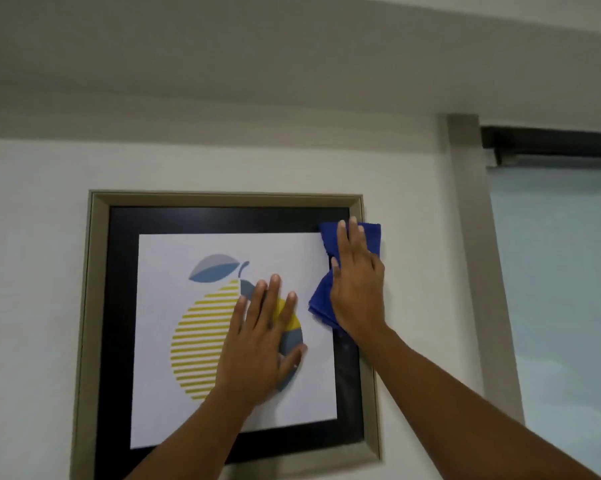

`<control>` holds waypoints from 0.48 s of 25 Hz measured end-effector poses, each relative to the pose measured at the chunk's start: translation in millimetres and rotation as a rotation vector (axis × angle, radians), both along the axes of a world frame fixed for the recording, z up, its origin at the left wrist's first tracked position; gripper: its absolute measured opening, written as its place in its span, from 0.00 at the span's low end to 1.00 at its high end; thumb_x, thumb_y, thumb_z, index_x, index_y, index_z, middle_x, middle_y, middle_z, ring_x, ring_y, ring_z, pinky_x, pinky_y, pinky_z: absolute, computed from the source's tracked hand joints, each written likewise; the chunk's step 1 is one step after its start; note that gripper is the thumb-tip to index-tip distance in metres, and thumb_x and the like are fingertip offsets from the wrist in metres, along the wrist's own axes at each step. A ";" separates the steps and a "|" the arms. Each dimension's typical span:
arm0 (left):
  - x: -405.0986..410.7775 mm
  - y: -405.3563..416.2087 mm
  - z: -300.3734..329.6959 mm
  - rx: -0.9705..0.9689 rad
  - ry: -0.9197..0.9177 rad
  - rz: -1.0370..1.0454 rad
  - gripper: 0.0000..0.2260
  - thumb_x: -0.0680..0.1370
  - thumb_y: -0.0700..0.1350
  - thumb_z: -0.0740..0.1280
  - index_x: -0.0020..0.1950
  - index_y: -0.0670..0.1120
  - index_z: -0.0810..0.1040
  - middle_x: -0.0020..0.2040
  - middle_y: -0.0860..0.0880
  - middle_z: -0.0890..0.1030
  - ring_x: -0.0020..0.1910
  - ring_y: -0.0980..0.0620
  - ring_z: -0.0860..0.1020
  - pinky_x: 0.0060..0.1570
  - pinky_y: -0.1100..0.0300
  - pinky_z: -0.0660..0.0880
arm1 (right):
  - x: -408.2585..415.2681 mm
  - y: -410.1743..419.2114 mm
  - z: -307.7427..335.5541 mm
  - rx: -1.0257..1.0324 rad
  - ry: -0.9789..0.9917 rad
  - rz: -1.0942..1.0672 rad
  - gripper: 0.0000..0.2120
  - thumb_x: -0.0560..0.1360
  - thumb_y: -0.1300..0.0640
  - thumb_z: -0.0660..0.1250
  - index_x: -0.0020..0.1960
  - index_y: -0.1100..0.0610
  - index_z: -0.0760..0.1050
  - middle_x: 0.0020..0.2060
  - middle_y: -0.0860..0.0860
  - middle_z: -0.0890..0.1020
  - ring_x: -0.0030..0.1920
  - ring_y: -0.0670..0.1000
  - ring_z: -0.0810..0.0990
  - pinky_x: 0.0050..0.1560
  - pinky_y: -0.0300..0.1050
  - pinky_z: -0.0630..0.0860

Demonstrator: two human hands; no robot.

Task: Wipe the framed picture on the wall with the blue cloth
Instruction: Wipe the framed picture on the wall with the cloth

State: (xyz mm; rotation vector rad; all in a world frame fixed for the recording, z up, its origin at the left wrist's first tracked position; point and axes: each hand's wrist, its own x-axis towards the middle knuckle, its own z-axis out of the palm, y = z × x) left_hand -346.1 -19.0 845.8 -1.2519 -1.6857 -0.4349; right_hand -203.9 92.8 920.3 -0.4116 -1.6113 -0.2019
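— White wall (32, 220) and a pale ceiling band are seen from the head camera, with a window blind (562, 271) off to the right. Where is the framed picture (223, 216) placed?

— It is hung on the wall, low and centre in the view; a fruit print is shown inside a dark mat and a beige moulding.

— And the blue cloth (321, 303)?

— It is pressed flat against the upper right part of the picture by the right hand (358, 289), fingers spread and laid over it, not closed round it. It is bunched and soft, so it is judged to slide readily under a flat palm.

— The left hand (261, 344)?

— It is laid open on the print, fingers apart, nothing held (probably to steady the frame).

— How should the picture be treated?

— As stiff, hanging and likely glazed: light pressure is advised, with the bracing kept on the face or moulding so it is not swung or unhooked.
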 end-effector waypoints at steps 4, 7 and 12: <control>-19.0 15.8 -10.3 0.038 0.065 -0.031 0.37 0.78 0.68 0.55 0.82 0.51 0.53 0.84 0.44 0.48 0.82 0.42 0.47 0.78 0.41 0.46 | -22.6 18.9 -7.5 0.020 -0.099 -0.143 0.36 0.81 0.37 0.48 0.79 0.60 0.48 0.79 0.54 0.50 0.78 0.54 0.48 0.76 0.53 0.54; -23.3 19.4 -10.4 0.065 0.086 -0.067 0.37 0.78 0.68 0.53 0.82 0.51 0.53 0.84 0.44 0.49 0.82 0.41 0.49 0.78 0.40 0.47 | -35.0 24.5 -54.7 0.042 -0.078 -0.101 0.39 0.79 0.34 0.47 0.79 0.61 0.47 0.79 0.54 0.51 0.78 0.54 0.50 0.76 0.49 0.50; -21.3 13.1 -10.4 0.056 0.117 -0.053 0.36 0.79 0.65 0.54 0.82 0.50 0.52 0.83 0.42 0.49 0.82 0.41 0.47 0.76 0.39 0.51 | -32.8 17.2 -165.6 -0.055 -0.185 -0.038 0.38 0.80 0.35 0.48 0.79 0.59 0.44 0.80 0.51 0.47 0.78 0.54 0.52 0.75 0.45 0.48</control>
